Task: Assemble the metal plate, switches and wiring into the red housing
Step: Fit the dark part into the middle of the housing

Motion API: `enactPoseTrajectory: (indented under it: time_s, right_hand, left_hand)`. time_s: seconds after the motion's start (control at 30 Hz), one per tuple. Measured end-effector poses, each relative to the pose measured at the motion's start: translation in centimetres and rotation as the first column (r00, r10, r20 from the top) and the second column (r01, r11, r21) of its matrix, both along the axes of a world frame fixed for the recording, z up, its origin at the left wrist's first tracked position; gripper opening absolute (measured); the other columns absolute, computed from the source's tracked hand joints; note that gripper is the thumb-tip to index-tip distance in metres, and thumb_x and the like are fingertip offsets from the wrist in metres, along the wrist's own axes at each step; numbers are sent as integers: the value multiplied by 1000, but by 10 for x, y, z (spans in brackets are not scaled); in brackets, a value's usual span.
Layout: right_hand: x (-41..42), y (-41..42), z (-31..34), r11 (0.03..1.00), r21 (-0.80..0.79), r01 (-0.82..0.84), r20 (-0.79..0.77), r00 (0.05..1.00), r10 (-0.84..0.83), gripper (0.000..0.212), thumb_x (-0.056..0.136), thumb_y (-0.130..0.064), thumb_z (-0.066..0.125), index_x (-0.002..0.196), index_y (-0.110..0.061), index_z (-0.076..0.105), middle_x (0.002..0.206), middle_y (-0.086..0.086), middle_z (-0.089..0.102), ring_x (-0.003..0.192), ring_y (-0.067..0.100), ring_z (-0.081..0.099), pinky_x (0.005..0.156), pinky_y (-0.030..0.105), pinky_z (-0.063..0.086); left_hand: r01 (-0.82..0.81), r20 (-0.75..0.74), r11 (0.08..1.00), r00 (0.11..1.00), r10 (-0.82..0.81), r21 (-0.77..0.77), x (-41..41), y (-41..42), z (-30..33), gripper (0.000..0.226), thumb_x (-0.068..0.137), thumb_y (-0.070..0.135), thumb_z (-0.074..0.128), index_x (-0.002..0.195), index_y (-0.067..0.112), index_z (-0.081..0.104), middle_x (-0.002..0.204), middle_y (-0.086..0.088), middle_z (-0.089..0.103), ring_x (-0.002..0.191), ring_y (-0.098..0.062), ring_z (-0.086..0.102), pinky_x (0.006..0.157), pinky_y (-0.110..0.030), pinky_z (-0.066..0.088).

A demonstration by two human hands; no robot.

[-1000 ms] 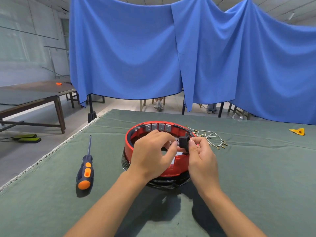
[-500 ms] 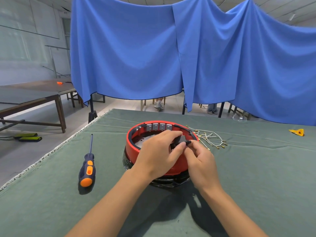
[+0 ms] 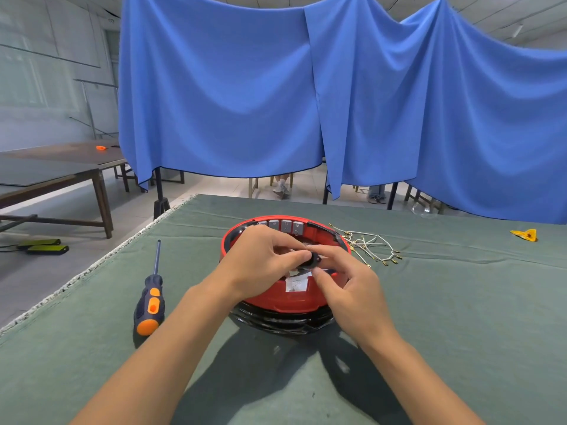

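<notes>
Both hands, the left hand (image 3: 260, 265) and right hand (image 3: 352, 289), pinch one small black switch (image 3: 313, 259) together over the red housing (image 3: 276, 299) (on the green table (image 3: 460, 317)), probably to push it in.

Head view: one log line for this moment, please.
left hand + right hand: pinching black switch | over red housing | wiring: loose on cloth | screwdriver: idle

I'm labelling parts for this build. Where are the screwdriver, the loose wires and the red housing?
screwdriver (image 3: 149, 305): head view, on its orange and dark handle.
loose wires (image 3: 369, 245): head view, middle of the bundle.
red housing (image 3: 276, 300): head view, near outer wall.
</notes>
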State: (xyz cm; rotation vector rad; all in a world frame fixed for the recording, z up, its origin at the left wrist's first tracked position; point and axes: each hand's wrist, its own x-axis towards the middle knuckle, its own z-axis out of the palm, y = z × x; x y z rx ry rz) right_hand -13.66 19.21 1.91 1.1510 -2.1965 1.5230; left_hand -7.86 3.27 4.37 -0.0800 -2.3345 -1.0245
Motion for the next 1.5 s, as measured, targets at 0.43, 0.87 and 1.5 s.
enactPoseTrajectory:
  time_s: [0.43,0.87,1.5]
  right_hand:
    - [-4,-4,-7,998,-13,56,91,994,-55,18,82,-19,69,86,-36,65,78,-14,70,92,17,63,84,45,49]
    - [-4,-10,-4,996,-13,88,67,994,-87,17,80,-19,71,79,-33,61,78,-18,69,87,8,65,87,45,49]
    - [-27,-14,28,939,335,-80,49,996,68,14,74,-21,71,67,-27,60,62,-8,67,61,3,60,64,24,48]
  left_hand:
    - [-239,-33,971,970,240,23,3,-15,-15,21,87,8,57,94,24,69,62,8,70,63,-2,64,70,-28,51]
    - [-354,-176,932,925,336,-83,-5,-11,-28,20,91,9,53,98,21,68,59,12,63,59,-8,61,63,-30,50]
    - [-344,-368,923,891,265,-170,2,5,-39,36,90,31,40,88,19,74,69,8,70,67,-5,49,62,-25,37]
